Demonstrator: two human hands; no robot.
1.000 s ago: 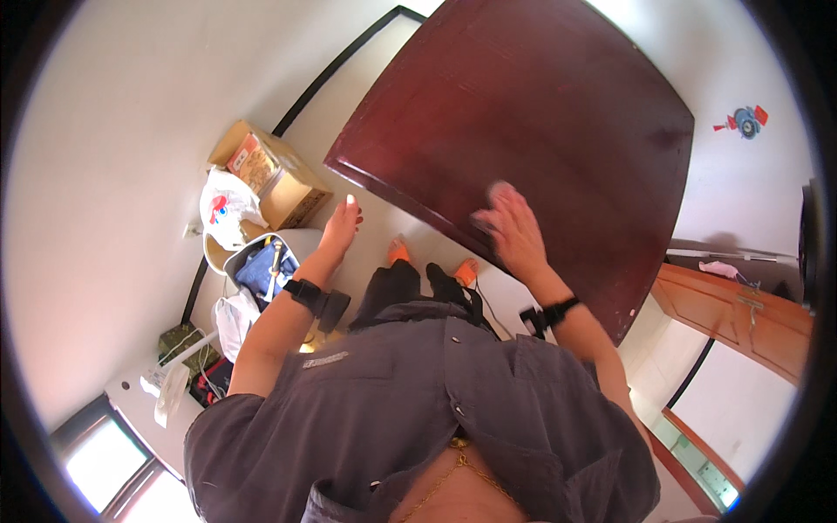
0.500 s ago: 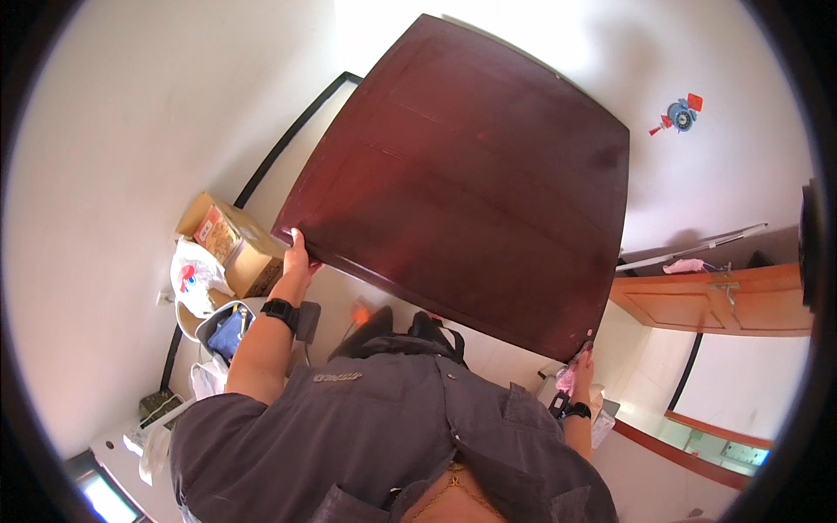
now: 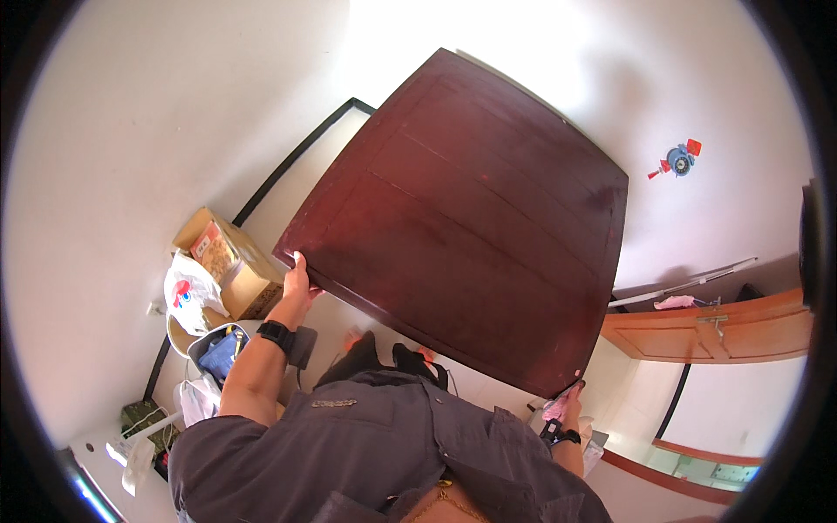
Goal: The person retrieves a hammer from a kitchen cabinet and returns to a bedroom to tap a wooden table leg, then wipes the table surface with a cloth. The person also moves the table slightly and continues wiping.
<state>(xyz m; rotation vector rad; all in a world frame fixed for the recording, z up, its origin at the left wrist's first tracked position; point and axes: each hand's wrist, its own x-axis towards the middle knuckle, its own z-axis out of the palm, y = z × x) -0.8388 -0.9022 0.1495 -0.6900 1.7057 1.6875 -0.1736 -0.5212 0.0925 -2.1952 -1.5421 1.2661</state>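
A large dark-red wooden tabletop (image 3: 462, 227) with faint panel seams fills the middle of the view, set at a slant. My left hand (image 3: 299, 281) grips its near-left corner, thumb on top and fingers curled under the edge. At the near-right corner, my right hand (image 3: 571, 404) is closed around the edge. A pink cloth (image 3: 555, 408) shows by that right palm, partly covered by the hand. Whatever lies beneath the tabletop is hidden. My legs and feet show between the near edge and my shirt.
Left, by the wall, stand an open cardboard box (image 3: 253, 279), a white plastic bag (image 3: 192, 292) and a bin holding a blue bag (image 3: 221, 353). An orange wooden door (image 3: 706, 336) stands at the right. A blue-and-red ornament (image 3: 680, 160) hangs on the far wall.
The tabletop and room have shifted lower in the view, the far edge most. My feet have moved beneath me. Both hands keep their hold on the same corners.
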